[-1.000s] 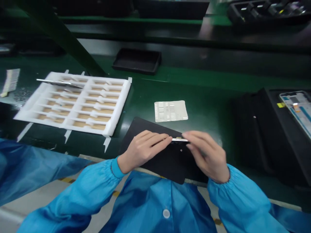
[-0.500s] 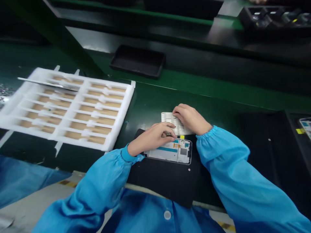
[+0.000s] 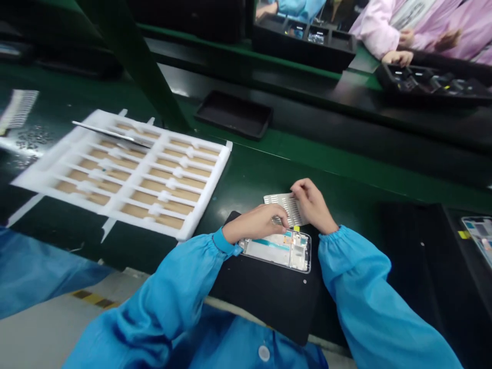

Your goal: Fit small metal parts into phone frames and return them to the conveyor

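Note:
An open phone frame (image 3: 271, 251) with teal strips and a yellow tab at its upper edge lies on a black mat (image 3: 265, 297). Over its upper edge is my left hand (image 3: 265, 221), fingers bent together in a pinch; what they hold is too small to make out. Just beyond the phone lies a pale sheet with rows of small strips (image 3: 279, 200). My right hand (image 3: 310, 205) pinches the sheet's upper right edge between thumb and fingers.
A white foam tray (image 3: 144, 174) with brown slots and a thin flat piece on it lies at the left. Behind is a black tray (image 3: 234, 114). Another phone part (image 3: 480, 233) sits far right. Across the bench, people's hands are near black bins (image 3: 303, 43).
The view has shifted, bringing the people across the bench into sight. My left hand stays over the phone's upper edge, and my right hand stays at the sheet.

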Motion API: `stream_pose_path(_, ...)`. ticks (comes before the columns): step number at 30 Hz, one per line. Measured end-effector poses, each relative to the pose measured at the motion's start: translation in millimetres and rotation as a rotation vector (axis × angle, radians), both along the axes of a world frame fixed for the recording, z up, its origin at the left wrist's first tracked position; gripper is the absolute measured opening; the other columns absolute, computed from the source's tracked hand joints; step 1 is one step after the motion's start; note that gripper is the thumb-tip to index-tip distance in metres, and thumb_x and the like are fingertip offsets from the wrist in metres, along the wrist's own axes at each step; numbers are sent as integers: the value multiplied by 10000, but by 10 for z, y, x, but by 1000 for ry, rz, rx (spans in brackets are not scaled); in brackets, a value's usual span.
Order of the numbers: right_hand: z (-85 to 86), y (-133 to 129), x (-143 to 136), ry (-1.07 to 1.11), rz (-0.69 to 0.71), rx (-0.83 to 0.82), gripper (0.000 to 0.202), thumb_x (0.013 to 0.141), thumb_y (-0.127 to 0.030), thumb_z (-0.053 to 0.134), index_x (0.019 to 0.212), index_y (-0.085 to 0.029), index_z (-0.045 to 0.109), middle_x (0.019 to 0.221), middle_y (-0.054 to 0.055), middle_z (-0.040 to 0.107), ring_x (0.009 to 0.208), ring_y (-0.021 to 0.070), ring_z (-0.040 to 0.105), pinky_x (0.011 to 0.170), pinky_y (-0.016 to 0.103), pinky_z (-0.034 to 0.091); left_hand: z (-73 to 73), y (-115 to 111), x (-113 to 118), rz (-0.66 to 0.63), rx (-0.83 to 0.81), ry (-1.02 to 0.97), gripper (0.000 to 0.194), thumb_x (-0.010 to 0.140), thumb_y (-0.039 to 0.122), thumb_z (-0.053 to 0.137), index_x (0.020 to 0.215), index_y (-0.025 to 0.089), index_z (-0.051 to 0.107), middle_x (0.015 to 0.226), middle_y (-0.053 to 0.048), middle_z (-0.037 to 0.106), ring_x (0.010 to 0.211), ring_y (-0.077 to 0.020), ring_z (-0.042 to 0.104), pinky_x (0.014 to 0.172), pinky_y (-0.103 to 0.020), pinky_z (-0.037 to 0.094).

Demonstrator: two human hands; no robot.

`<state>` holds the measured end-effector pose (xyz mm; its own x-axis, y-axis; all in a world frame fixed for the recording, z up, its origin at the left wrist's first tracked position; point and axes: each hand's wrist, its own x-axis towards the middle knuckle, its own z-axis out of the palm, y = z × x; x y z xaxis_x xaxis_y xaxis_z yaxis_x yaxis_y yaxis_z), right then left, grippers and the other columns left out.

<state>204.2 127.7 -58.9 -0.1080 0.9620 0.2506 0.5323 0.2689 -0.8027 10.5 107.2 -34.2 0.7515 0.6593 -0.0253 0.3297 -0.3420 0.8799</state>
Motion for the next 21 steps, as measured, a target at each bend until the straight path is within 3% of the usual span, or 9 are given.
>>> stream_pose_path(5,88,-29,-15,285,-257,77,184,967,-363,489,937,-184,521,827,25,640,717,133,652,667,279,538,-59,23,-24,57,-20,-19,66,827,157,720,885,177,744,1075,-54,725,953,-154,702,750,-207,534)
stream_pose_path(9,371,-373,-80,462,-246,46,166,844,-297,715,930,-178,638,764,10,684,703,154,688,665,289,580,59,-146,-51,132,25,2,79,874,182,675,916,195,741,1050,-30,739,994,-171,696,815,-246,537)
stream_pose_path(11,556,-655,-102,456,-237,47,139,791,-229,777,881,-184,680,749,5,698,675,156,694,640,277,594,179,-342,-66,160,186,65,124,921,172,612,962,202,724,1047,-19,738,995,-175,694,837,-270,530)
stream_pose_path(15,853,-1220,-111,268,-232,104,126,778,-121,782,847,-213,731,805,16,729,738,181,711,635,280,619,340,-797,-94,188,651,161,233,981,111,461,1084,148,667,1052,-47,740,895,-187,715,691,-292,521)
stream_pose_path(18,934,-1472,-111,229,-177,99,203,778,-76,769,901,-236,740,841,16,743,789,207,720,639,307,633,299,-984,-143,225,819,112,235,981,103,471,1130,142,649,1107,-35,736,917,-166,713,723,-292,522)
stream_pose_path(21,925,-1555,-130,220,-97,96,257,775,-35,756,929,-240,738,864,8,750,815,206,723,686,318,636,185,-1022,-230,267,837,82,260,962,84,511,1179,156,635,1179,-30,717,1006,-157,699,806,-291,522)
